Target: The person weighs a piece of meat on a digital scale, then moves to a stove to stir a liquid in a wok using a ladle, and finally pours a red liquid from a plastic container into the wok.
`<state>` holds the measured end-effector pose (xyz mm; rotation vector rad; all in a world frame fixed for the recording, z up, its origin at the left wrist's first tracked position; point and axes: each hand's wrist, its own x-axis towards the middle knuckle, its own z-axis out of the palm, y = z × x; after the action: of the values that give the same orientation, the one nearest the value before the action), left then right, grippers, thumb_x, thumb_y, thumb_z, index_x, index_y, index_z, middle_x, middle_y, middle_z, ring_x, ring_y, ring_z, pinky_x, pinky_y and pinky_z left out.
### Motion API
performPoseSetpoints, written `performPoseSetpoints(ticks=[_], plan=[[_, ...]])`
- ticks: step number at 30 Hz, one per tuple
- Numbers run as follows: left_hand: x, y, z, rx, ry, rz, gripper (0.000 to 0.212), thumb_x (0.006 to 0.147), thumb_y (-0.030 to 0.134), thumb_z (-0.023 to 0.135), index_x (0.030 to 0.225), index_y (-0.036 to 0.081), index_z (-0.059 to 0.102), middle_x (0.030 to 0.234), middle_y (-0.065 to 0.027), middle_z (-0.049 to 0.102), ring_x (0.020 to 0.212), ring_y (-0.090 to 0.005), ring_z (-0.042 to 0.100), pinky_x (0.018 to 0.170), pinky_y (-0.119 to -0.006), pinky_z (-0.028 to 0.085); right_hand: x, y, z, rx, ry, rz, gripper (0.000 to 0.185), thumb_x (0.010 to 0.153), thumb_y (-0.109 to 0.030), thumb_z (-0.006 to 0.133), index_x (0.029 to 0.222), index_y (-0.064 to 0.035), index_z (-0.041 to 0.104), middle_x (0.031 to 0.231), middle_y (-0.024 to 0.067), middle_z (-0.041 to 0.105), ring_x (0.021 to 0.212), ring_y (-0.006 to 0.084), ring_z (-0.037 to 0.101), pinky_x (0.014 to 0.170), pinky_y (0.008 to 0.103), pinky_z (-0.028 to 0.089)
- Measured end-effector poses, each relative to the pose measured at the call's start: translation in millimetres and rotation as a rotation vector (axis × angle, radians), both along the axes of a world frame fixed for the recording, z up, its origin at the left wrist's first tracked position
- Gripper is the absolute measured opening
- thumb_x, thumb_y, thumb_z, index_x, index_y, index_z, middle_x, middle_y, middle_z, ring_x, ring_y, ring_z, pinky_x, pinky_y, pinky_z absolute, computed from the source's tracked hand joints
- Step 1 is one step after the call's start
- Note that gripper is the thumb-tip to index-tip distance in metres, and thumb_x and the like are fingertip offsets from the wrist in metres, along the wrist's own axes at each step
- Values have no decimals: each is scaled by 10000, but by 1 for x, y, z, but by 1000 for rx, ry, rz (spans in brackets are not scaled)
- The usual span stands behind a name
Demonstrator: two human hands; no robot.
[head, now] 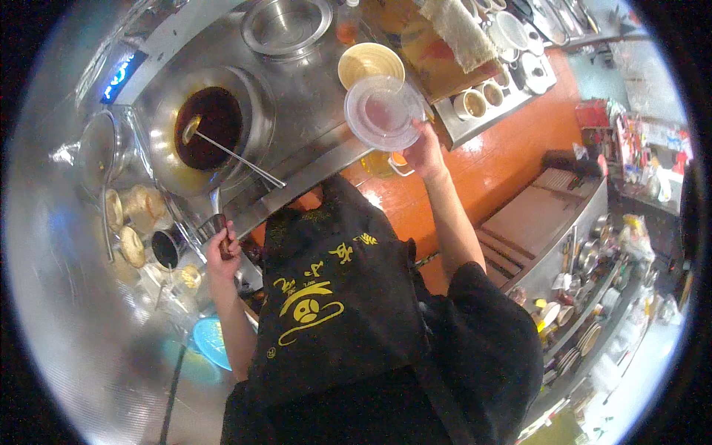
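Note:
My left hand (pixel 224 256) is wrapped around the brown handle (pixel 223 236) of a steel wok (pixel 162 136). Dark brown liquid (pixel 214 150) fills the wok's middle. A metal ladle (pixel 192 129) rests with its bowl in that liquid, its long shaft reaching over the wok's rim towards me. Off to the right, my right hand (pixel 425 150) grips the edge of a round translucent plastic container (pixel 384 114). This container overlaps the near rim of a cream ribbed bowl (pixel 371 61) in the view; whether they touch I cannot tell.
On the steel counter (pixel 308 111) stand a metal basin (pixel 286 25) and a bottle (pixel 348 25) of reddish liquid. Left of the wok are a strainer (pixel 100 147) and a dark-filled pot (pixel 166 248). Several cups (pixel 470 104) line a right-hand shelf above the orange floor (pixel 489 150).

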<state>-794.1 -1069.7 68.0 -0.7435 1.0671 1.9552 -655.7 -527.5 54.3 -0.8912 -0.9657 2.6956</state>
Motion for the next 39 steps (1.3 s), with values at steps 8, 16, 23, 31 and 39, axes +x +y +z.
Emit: performPoseSetpoints(ticks=[8,16,23,31,39], plan=[[3,5,0,-33,34,42,282,908,159,598,1157,28,587,790,-24,572,580,-113,491,494,-236,373,-60,36,199,248,207,48,565,898,-416,500,1318,-42,456,1222,132,600,1064,266,629,826,404,573],[9,0,-33,85,39,109,264,893,154,622,1123,27,597,737,-27,579,541,-122,506,470,-251,374,-93,18,335,526,176,-62,720,848,-528,538,1387,-68,414,1294,157,554,1070,320,619,805,465,578],[10,5,-30,92,60,134,247,914,160,605,1118,24,575,754,-33,575,517,-120,519,461,-263,393,-90,9,380,748,168,-24,730,847,-491,551,1377,-9,414,1288,177,552,1135,317,579,944,435,510],[7,9,-8,60,109,107,230,909,149,611,1097,21,572,747,-39,570,514,-119,522,450,-268,398,-81,-34,385,814,168,3,678,850,-434,562,1354,4,442,1246,200,584,1062,297,625,895,410,535],[6,9,2,64,87,110,194,887,136,630,1054,52,578,725,-31,565,514,-122,525,441,-265,395,-66,-64,373,526,197,49,630,861,-438,557,1327,-21,485,1222,175,606,1039,295,634,851,412,561]])
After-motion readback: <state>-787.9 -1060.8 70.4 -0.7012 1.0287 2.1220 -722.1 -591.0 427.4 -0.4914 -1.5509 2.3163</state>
